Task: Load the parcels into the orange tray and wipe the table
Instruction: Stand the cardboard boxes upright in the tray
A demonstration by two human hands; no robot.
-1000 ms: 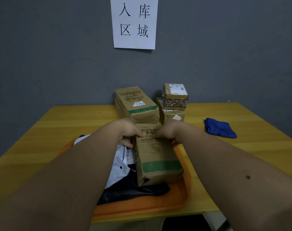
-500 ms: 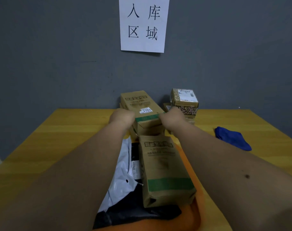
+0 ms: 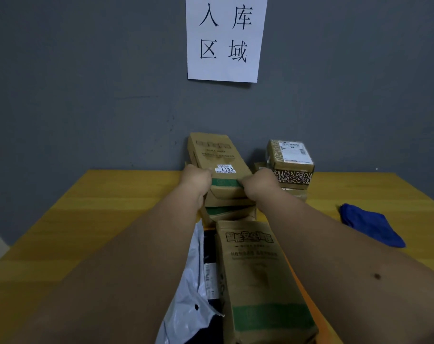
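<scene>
Top parcel (image 3: 219,165), long axis toward the wall, gripped by left hand (image 3: 195,181) and right hand (image 3: 257,182).

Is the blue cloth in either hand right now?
No, the blue cloth lies alone on the table, while the left hand and right hand grip the labelled box.

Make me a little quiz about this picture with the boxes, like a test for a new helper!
1. True or false: both hands hold the same box.
2. What number is on that box's sticker? A) 2193 B) 4410 C) 7
3. Fill in: the blue cloth lies on the ____.

Key
1. True: the left hand and right hand hold the top box by its near end.
2. A, on the white sticker.
3. Table: the blue cloth lies on the yellow table, to the right.
</scene>
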